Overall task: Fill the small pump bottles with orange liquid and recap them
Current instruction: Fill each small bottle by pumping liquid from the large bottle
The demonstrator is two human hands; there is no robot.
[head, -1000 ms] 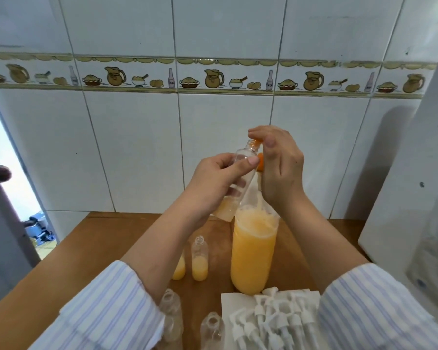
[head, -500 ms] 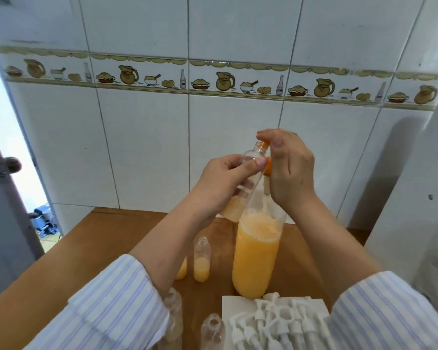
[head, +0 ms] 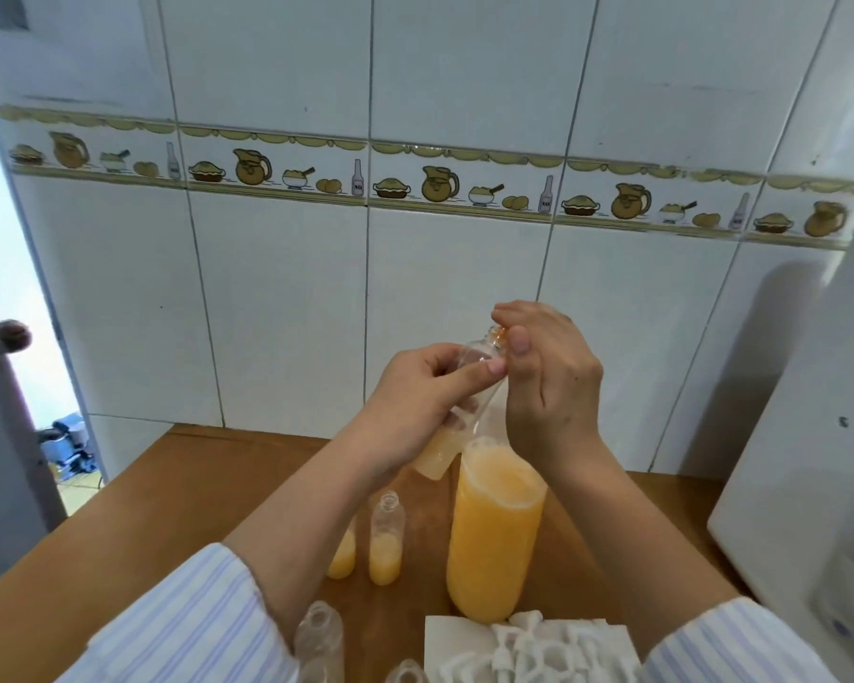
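Left hand [head: 422, 404] grips a small clear plastic bottle [head: 457, 411], tilted, neck up to the right, orange liquid pooled in its base. Right hand [head: 550, 382] has fingers curled at the bottle's mouth, pinching what appears to be a small orange item; partly hidden. Both are raised above the brown wooden surface [head: 159, 515]. Below stand a tall clear bottle of orange liquid [head: 494, 529] and a part-filled small uncapped bottle [head: 386, 544]. White plastic pump caps [head: 528, 650] lie on white paper nearby.
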